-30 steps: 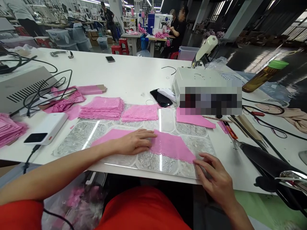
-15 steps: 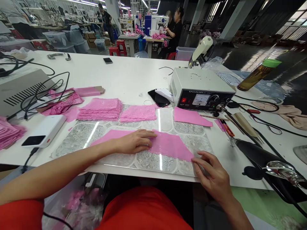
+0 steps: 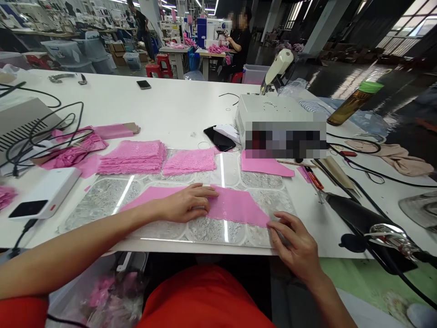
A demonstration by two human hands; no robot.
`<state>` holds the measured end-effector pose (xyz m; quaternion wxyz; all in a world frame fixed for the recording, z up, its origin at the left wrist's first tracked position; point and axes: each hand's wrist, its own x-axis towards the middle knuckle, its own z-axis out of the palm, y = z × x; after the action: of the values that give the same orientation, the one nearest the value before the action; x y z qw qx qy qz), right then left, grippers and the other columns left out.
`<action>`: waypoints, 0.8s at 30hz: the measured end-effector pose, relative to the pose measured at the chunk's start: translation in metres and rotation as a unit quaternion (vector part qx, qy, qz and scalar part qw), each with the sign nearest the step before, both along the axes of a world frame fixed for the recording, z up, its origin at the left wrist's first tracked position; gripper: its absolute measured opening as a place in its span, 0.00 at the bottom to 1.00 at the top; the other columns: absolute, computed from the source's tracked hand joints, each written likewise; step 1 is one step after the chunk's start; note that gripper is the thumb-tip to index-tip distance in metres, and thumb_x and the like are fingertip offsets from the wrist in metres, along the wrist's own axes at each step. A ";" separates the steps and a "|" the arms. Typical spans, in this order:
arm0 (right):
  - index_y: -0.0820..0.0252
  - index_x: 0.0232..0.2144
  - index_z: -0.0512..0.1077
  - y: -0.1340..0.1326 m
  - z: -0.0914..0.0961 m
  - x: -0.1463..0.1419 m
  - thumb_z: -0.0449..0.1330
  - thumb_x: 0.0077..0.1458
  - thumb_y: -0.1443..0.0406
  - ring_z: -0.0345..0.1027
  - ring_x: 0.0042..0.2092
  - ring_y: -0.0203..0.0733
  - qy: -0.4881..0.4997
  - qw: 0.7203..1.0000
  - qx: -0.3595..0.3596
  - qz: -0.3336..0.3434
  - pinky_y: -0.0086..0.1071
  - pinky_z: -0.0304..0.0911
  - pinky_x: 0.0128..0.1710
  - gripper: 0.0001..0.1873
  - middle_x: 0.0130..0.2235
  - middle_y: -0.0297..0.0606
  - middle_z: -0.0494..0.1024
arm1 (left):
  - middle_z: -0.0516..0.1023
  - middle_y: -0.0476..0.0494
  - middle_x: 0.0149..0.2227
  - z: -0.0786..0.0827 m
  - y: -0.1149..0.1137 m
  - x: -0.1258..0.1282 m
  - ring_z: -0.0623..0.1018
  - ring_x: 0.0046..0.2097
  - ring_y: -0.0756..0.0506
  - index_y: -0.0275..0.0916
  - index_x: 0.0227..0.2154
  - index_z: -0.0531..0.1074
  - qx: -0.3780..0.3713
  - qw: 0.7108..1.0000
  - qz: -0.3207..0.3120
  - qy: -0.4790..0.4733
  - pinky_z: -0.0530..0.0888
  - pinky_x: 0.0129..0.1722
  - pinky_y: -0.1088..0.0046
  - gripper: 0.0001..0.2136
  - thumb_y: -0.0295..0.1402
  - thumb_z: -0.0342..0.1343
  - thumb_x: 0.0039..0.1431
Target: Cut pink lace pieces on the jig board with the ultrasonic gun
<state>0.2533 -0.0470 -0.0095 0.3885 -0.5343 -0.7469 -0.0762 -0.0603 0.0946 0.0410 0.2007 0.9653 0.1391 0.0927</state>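
A pink fabric piece [image 3: 239, 207] with a scalloped near edge lies flat on a glossy stone-patterned board [image 3: 201, 230]. My left hand [image 3: 187, 202] rests on it with fingers stretched out, covering its middle. At the piece's right corner, the thumb and forefinger of my right hand [image 3: 295, 243] pinch the fabric; the other fingers are bent. Behind my hands sit a tall stack of pink lace pieces [image 3: 131, 157] and a lower stack [image 3: 189, 161]. Another pink piece [image 3: 264, 165] lies on the board's far right part.
A grey control box [image 3: 280, 109] stands behind the board on the right. Orange-handled scissors [image 3: 313, 177] and a black handheld tool with a metal end [image 3: 351, 209] lie right of the board. At left are a white device [image 3: 48, 193] and loose cables. A bottle [image 3: 355, 105] leans far right.
The camera view has turned slightly, so the table's things appear farther left. Both hands keep nearly the same pose on the pink fabric.
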 end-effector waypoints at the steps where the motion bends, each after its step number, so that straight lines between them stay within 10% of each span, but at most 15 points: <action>1: 0.55 0.37 0.74 0.000 0.000 0.000 0.60 0.55 0.71 0.72 0.37 0.38 0.000 1.000 0.002 -0.002 0.33 0.73 0.37 0.08 0.44 0.41 0.74 | 0.68 0.35 0.61 0.000 0.000 0.001 0.66 0.64 0.40 0.38 0.41 0.75 0.005 1.000 -0.005 -0.002 0.57 0.66 0.52 0.11 0.32 0.48 0.68; 15: 0.57 0.34 0.73 -0.009 0.001 0.000 0.57 0.54 0.71 0.73 0.43 0.41 0.153 0.985 0.000 -0.076 0.36 0.71 0.42 0.07 0.40 0.40 0.76 | 0.66 0.45 0.63 0.003 0.016 0.030 0.61 0.67 0.44 0.43 0.60 0.66 0.083 0.990 -0.113 0.025 0.46 0.69 0.59 0.18 0.32 0.45 0.70; 19: 0.58 0.33 0.70 -0.016 -0.007 0.006 0.59 0.54 0.65 0.72 0.39 0.39 0.334 0.930 -0.012 -0.150 0.34 0.70 0.37 0.02 0.39 0.40 0.75 | 0.65 0.46 0.64 0.007 0.021 0.071 0.58 0.68 0.43 0.43 0.61 0.64 0.099 0.979 -0.178 0.024 0.46 0.69 0.58 0.19 0.32 0.43 0.71; 24: 0.54 0.41 0.61 -0.006 -0.008 0.017 0.69 0.42 0.59 0.70 0.40 0.38 0.484 0.840 0.055 -0.240 0.36 0.70 0.40 0.26 0.43 0.37 0.71 | 0.61 0.48 0.66 -0.002 0.023 0.108 0.57 0.68 0.42 0.46 0.64 0.59 0.086 0.968 -0.236 0.033 0.43 0.69 0.57 0.20 0.34 0.41 0.72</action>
<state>0.2700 -0.0533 -0.0177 0.6992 -0.6429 -0.3067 0.0604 0.0477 0.1175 0.0389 0.1286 0.9869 -0.0942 0.0230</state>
